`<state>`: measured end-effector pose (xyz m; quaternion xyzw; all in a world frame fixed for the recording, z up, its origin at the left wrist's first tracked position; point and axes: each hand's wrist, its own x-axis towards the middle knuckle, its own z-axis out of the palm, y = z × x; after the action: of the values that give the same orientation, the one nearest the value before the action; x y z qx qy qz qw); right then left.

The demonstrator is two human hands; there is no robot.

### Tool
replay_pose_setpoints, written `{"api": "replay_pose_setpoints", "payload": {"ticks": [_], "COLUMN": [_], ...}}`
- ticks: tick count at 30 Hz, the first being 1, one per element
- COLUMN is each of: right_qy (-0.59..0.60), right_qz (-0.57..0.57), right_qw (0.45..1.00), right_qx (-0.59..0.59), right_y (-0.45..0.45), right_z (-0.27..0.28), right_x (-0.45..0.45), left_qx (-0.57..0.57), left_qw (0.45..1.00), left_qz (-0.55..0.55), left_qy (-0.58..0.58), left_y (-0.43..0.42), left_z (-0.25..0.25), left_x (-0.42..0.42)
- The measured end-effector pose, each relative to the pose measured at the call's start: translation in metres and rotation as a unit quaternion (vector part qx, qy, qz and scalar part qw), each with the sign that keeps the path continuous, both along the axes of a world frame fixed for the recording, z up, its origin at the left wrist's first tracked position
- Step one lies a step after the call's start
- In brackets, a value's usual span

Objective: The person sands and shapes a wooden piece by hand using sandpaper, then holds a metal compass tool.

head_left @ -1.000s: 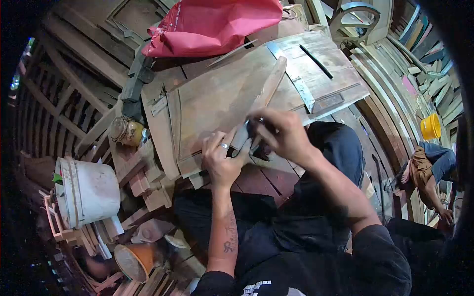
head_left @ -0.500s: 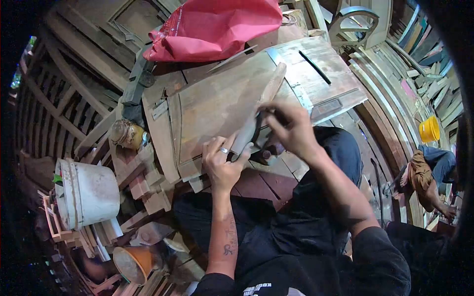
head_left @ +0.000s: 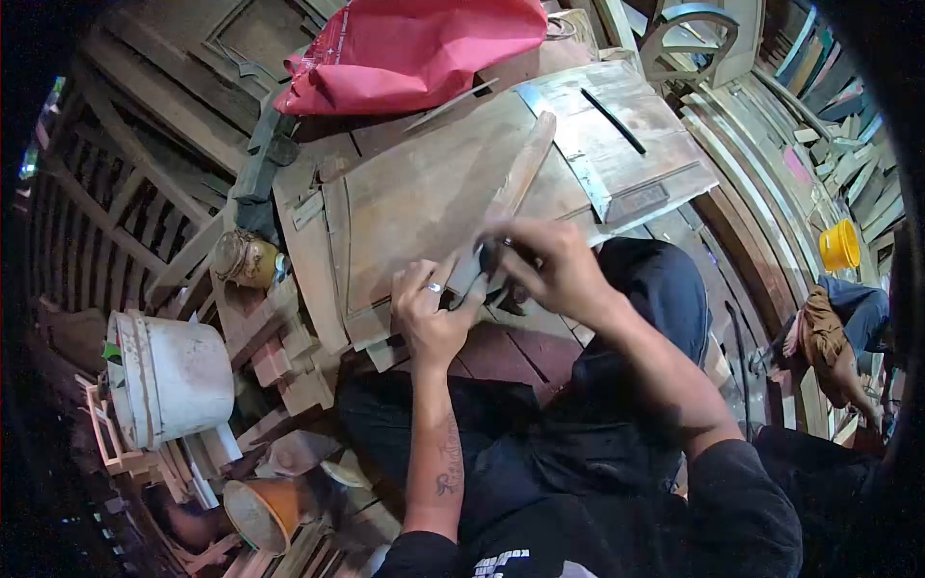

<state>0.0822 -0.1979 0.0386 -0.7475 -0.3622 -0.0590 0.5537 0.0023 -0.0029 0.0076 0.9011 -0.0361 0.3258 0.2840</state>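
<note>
A long, narrow piece of wood (head_left: 526, 166) slants over a wide wooden panel (head_left: 405, 207) in front of me. My left hand (head_left: 429, 313), with a ring on one finger, grips its near end, where the surface looks grey. My right hand (head_left: 554, 265) is closed over the same piece, just beyond my left hand. Something dark shows under its fingers, but blur and the fingers hide what it is. A dark lump beneath my right hand is partly covered.
A pink-red bag (head_left: 414, 53) lies beyond the panel, and a thin black strip (head_left: 613, 121) rests on it. At left stand a white bucket (head_left: 183, 376), a jar (head_left: 246, 260) and an orange container (head_left: 260, 515). Another person's arm (head_left: 843, 385) and a yellow bucket (head_left: 839, 246) are at right.
My right hand has moved slightly down and toward my left hand along the wood, covering more of its grey part. My left hand keeps its grip in nearly the same place.
</note>
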Motion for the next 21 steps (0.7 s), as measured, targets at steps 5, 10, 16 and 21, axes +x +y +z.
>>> {"api": "replay_pose_setpoints", "payload": {"ticks": [5,10,16,21], "right_qy": [0.008,-0.030,0.053,-0.017], "right_qz": [-0.098,0.012,-0.070,0.006], "right_qw": [0.995,0.999,0.996,1.000], "right_qx": [0.020,0.001,0.026,-0.018], "right_y": [-0.003,0.005,0.000,0.007], "right_z": [-0.003,0.000,-0.006,0.002], "right_x": [0.022,-0.007,0.020,-0.006], "left_qx": [0.010,0.008,0.005,0.002], "left_qw": [1.000,1.000,1.000,1.000], "left_qz": [0.004,-0.005,-0.012,-0.013], "left_qy": [-0.007,-0.001,-0.003,0.010], "left_y": [0.000,0.000,-0.002,-0.001], "left_z": [0.000,0.001,0.008,0.003], "left_x": [0.001,0.001,-0.001,-0.002]}}
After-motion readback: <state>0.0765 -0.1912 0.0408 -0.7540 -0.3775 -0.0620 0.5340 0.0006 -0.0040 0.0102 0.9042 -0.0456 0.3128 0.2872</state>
